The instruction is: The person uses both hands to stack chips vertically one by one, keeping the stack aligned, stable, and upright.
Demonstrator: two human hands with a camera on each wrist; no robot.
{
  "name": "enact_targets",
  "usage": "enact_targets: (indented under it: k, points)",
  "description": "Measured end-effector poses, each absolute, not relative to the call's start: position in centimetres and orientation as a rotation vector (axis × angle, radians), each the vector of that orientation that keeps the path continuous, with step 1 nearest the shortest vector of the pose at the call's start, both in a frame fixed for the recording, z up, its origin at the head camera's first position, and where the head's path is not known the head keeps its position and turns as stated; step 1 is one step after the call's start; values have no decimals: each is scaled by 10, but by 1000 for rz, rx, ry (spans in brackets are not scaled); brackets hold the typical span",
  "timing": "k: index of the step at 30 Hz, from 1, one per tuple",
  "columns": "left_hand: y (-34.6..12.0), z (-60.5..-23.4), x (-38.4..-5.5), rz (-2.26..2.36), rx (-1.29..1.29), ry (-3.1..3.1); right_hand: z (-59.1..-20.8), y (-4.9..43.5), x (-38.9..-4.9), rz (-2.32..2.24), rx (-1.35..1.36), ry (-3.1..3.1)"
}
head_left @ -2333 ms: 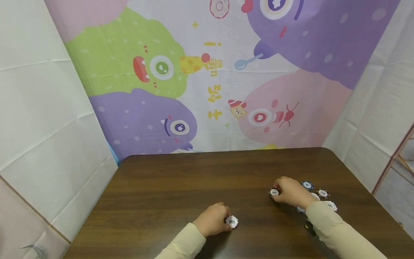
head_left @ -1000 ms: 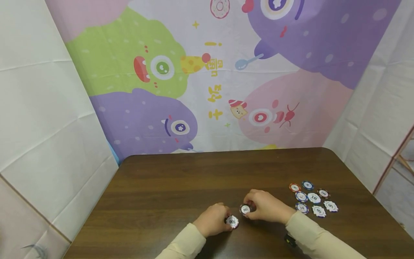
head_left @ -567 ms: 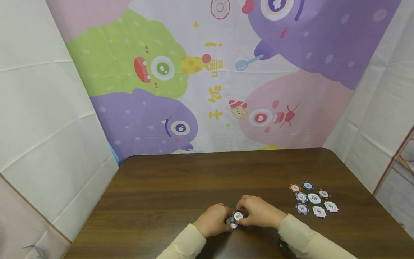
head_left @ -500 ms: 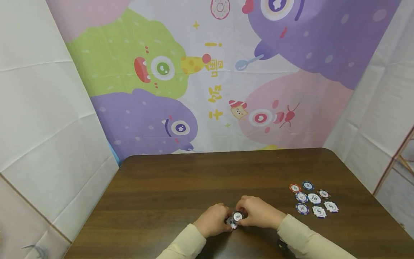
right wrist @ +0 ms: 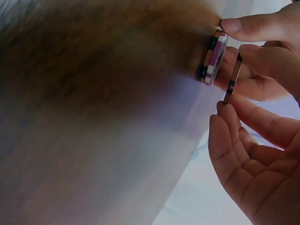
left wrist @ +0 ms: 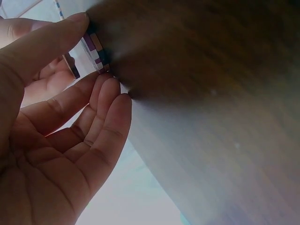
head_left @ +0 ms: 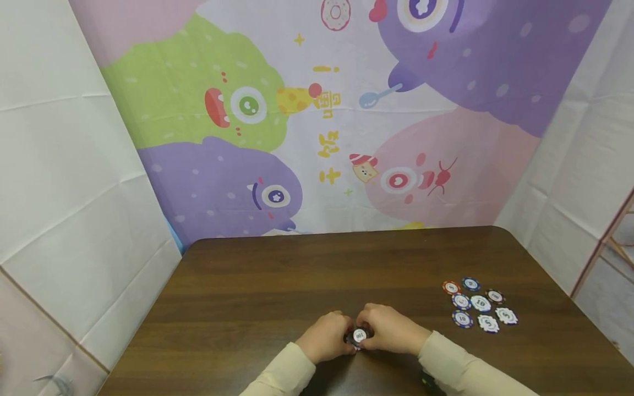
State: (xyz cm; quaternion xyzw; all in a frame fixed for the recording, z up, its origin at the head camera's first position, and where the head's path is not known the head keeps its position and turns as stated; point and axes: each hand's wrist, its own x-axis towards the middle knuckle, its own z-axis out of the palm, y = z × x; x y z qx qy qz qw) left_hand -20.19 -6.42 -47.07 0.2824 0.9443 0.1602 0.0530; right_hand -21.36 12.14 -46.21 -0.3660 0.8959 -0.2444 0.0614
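Observation:
In the head view my left hand (head_left: 325,336) steadies a short stack of poker chips on the table, thumb and fingers at its edge. The stack (right wrist: 213,57) shows brown-and-black and purple-and-white edges in the right wrist view. My right hand (head_left: 393,330) pinches a black-and-brown poker chip (head_left: 360,335) marked 100 between thumb and fingers. Seen from the right wrist, this chip (right wrist: 233,79) is held just above the stack, with a gap between them. From above it covers most of the stack's top.
On the right of the brown wooden table (head_left: 277,275) several loose poker chips lie flat in a group, among them a red chip (head_left: 451,287) and a white one (head_left: 506,315). A cartoon-printed cloth (head_left: 307,126) hangs behind the far edge.
My right hand has carried the chip marked 100 leftward from beside the loose group to over the stack. My left hand has stayed in place at the stack.

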Motion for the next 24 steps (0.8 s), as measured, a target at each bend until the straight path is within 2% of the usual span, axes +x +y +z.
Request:
enact_targets:
  k: [24]
  points:
    - [-64, -470, -201, 467, 852, 2879, -469, 113, -213, -688, -1159, 2731]
